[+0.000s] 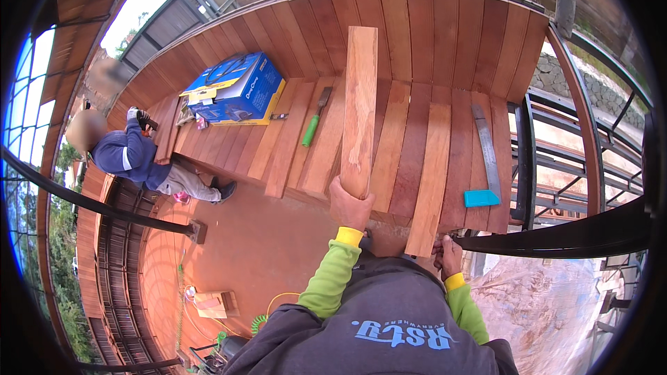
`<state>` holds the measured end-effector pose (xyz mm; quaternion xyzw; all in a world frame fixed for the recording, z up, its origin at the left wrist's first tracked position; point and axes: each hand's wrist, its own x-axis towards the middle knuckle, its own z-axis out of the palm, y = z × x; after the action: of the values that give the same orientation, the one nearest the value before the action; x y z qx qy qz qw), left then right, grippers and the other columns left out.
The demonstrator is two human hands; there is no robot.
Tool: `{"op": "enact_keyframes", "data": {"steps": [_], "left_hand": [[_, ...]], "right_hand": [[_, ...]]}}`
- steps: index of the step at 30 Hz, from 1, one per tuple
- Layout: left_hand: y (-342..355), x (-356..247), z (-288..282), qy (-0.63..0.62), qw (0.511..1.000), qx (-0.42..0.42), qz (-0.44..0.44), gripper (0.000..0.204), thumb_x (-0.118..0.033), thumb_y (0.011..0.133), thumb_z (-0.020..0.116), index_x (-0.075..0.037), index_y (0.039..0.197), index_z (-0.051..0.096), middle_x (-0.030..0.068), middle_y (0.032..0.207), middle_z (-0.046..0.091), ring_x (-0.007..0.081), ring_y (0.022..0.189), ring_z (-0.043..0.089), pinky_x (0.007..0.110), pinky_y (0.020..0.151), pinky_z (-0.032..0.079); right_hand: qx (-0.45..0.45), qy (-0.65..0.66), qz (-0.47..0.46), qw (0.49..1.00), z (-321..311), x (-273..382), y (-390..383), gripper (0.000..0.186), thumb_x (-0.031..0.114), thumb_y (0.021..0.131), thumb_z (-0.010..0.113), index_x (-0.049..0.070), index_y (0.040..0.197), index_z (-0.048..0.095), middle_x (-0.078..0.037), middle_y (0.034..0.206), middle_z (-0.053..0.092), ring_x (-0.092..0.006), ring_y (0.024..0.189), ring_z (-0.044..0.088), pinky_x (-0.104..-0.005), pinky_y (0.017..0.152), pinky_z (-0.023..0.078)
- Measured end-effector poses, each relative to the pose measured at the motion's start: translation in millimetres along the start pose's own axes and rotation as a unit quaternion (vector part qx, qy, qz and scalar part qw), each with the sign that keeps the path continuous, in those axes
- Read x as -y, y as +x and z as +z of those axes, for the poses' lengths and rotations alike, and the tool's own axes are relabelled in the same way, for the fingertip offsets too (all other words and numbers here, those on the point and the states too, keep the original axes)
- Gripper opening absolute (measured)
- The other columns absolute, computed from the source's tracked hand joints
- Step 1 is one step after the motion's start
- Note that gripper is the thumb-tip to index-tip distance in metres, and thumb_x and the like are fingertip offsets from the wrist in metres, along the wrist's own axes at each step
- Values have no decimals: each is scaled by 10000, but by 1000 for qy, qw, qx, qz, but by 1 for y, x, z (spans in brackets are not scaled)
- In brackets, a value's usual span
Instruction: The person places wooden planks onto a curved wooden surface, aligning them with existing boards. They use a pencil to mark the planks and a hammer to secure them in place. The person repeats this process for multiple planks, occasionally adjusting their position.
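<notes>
My left hand point(351, 206) is wrapped round the lower end of a reddish wooden board point(360, 114), which points away from me above the slatted bench. A second, loose board point(429, 177) lies on the slats to its right, its near end sticking out past the bench edge. Beside that end is my right hand point(449, 255), its fingers curled; whatever they hold is too small or hidden to make out. A try square point(486, 159) with a teal stock and a metal blade rests farther right. Left of the raised board lies a flat-bladed tool with a green handle point(311, 130).
A blue and yellow cardboard box point(236, 93) stands on the bench point(399, 159) at the left. Beyond it, a person in a blue top point(132, 152) is at the bench. A dark curved metal rail point(563, 236) runs at right. A hose point(259, 323) and cardboard point(212, 304) lie on the floor.
</notes>
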<state>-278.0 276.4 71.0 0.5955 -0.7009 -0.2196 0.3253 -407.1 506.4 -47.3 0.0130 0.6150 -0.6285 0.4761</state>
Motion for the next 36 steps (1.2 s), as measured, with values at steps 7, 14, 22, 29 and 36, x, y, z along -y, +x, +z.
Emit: {"op": "enact_keyframes", "data": {"steps": [7,14,22,29,36], "left_hand": [[-2,12,-13,-4,999,-30,-25,756,-229,592,769,-11,1218,406,209,1121,542,380,1040,548,443,875,454],[0,35,-26,28,997,-63,-45,731,-240,616,749,-12,1222,411,198,1124,536,378,1035,548,449,874,455],[18,75,-52,36,994,-83,-66,716,-242,606,734,-43,1220,426,168,1132,530,364,1045,544,451,870,459],[38,109,-77,32,992,-95,-72,707,-228,587,724,-49,1212,446,160,1129,542,364,1034,552,449,869,463],[69,144,-112,58,992,-75,-83,702,-229,544,756,-25,1165,498,170,1090,586,348,1007,581,424,854,478]], "right_hand": [[0,-16,11,1000,1,4,0,436,419,954,465,24,796,555,-65,602,538,-73,345,331,-229,331,250],[15,-32,-4,999,-3,-4,7,436,400,951,471,7,789,569,-86,585,552,-87,335,345,-249,318,260],[-35,-37,-10,999,1,-3,10,398,383,954,460,36,782,553,-13,518,459,-80,338,321,-245,319,243],[-128,-25,-5,991,12,-34,16,395,444,938,484,113,721,507,24,484,389,-93,339,338,-246,311,248],[-133,-15,42,990,41,-39,-3,143,190,883,493,78,798,516,-20,538,468,-106,344,341,-262,325,231]]}}
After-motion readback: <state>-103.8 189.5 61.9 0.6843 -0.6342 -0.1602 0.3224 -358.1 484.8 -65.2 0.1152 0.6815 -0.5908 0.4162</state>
